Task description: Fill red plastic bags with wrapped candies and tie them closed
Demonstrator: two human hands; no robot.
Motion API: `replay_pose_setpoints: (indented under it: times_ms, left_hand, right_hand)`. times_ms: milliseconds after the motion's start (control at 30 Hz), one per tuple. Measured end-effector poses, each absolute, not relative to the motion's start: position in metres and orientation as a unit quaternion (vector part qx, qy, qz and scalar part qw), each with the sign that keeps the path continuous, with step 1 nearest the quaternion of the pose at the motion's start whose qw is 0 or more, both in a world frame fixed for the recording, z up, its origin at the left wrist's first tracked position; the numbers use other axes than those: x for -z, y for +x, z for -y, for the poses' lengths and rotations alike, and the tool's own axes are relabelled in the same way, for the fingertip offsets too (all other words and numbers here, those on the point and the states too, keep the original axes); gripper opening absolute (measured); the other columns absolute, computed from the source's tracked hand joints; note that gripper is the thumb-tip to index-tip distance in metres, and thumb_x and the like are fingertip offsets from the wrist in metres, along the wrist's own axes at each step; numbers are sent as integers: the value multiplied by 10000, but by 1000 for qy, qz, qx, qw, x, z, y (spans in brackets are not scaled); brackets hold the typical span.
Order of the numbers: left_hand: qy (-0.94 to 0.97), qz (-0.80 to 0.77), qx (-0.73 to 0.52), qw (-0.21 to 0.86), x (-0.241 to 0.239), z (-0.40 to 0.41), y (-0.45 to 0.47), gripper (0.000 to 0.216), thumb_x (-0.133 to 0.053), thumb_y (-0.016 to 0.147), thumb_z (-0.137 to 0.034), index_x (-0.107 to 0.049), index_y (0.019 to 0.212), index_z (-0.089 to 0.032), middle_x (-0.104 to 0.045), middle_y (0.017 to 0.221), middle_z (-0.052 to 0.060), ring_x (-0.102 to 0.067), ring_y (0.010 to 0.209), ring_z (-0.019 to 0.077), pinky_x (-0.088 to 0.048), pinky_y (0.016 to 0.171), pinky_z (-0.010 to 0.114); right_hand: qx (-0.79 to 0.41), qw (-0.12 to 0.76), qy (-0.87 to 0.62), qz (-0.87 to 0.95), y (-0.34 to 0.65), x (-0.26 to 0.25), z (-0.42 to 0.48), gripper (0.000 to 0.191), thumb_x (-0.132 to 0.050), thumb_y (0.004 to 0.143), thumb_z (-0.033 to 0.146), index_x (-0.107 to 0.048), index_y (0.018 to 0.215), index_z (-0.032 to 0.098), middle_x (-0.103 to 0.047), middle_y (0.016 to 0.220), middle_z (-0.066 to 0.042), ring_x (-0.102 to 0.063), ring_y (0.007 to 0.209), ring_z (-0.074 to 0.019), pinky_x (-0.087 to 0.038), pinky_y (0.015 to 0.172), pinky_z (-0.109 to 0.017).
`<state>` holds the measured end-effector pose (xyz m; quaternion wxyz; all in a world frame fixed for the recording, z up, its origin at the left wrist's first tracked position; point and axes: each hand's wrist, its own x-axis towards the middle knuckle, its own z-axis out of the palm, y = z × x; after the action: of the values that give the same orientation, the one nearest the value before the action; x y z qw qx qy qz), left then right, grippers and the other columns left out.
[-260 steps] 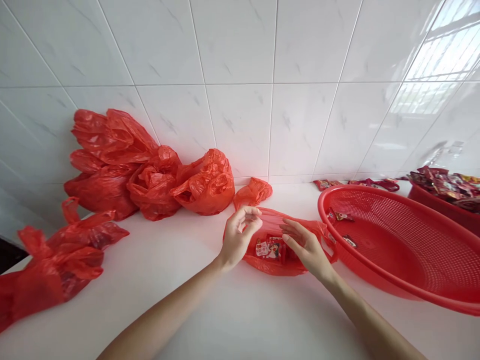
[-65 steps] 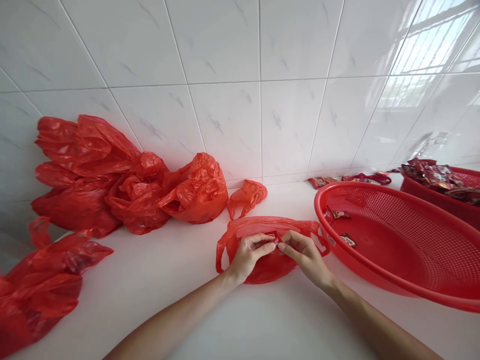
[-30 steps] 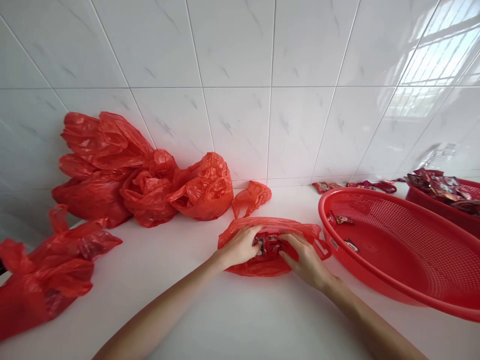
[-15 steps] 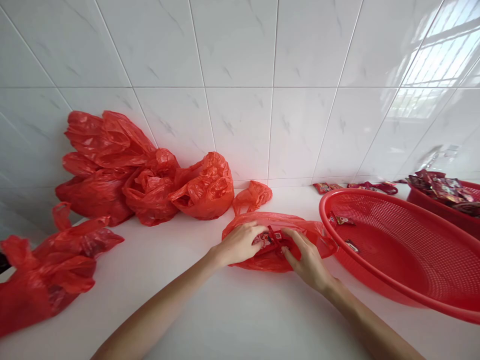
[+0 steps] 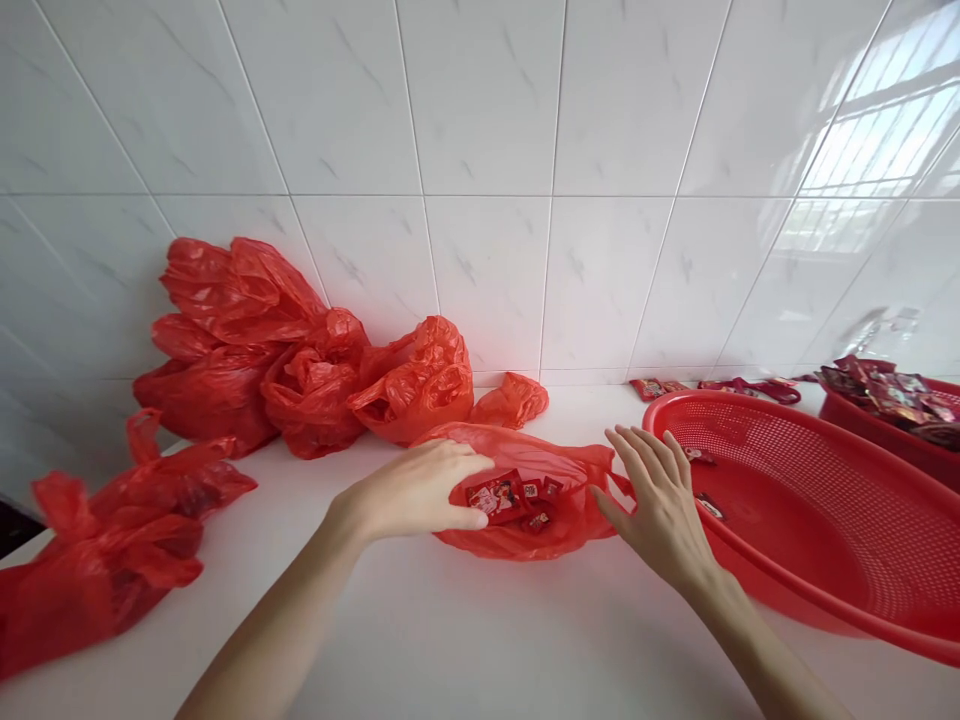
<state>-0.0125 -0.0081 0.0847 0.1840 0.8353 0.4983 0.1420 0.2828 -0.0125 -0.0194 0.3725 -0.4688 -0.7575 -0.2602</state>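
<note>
A thin red plastic bag (image 5: 517, 545) lies on the white table with its mouth spread. Inside it are small red packets (image 5: 495, 497) with printed labels. My left hand (image 5: 412, 490) is over the bag's left side, thumb apart from the stretched fingers and nothing seen in its grasp. Beside the bag's right end, next to its handle loop, my right hand (image 5: 664, 510) is open with fingers spread. Whether its thumb touches the plastic I cannot tell.
A large red mesh basket (image 5: 795, 410) with a few packets stands right. Behind it, another red basket (image 5: 840, 412) holds many packets. Filled red bags (image 5: 307, 400) line the tiled wall; tied bags (image 5: 112, 540) sit at left. Loose packets (image 5: 656, 388) lie by the wall.
Both hands have come out of the bag's middle and moved apart, left hand leftward, right hand rightward. The packets between them are now uncovered. The view has shifted slightly.
</note>
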Motion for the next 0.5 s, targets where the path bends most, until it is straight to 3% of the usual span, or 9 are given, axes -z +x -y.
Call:
replay_pose_setpoints:
  times_ms: [167, 300, 400, 500]
  left_hand:
    - [816, -549, -129, 125, -96, 9, -26, 498, -613, 832, -476, -657, 1296, -301, -646, 1311, 64, -614, 1181, 320, -476, 938, 360]
    - [777, -612, -75, 128, -95, 4, -42, 871, -682, 728, -491, -407, 1529, -285, -423, 1564, 146, -615, 1205, 349, -512, 841, 345]
    - [770, -611, -26, 179, -92, -4, -50, 1049, -760, 597, -419, -356, 1555, -273, -565, 1447, 168, -681, 1078, 336, -522, 757, 308]
    - [786, -574, -33, 226, -90, -11, -53, 1023, -738, 557, -309, -408, 1524, -281, -720, 1226, 93, -718, 956, 294, -519, 711, 277]
  right_hand:
    - [240, 391, -462, 759, 281, 18, 14, 563, -517, 959, 274, -391, 1503, 205, -720, 1154, -120, -618, 1141, -310, -347, 1110, -538]
    - [202, 406, -475, 754, 280, 16, 17, 492, -538, 949, 296, -484, 1432, 214, -736, 932, -78, -657, 895, -270, -440, 963, -488]
    - [104, 421, -494, 754, 279, 13, 21, 444, -572, 930, 334, -540, 1358, 222, -713, 810, -46, -636, 747, -236, -491, 824, -434]
    - [-63, 461, -497, 732, 277, 6, 24, 413, -596, 910, 348, -562, 1307, 240, -655, 712, -2, -600, 657, -195, -512, 691, -358]
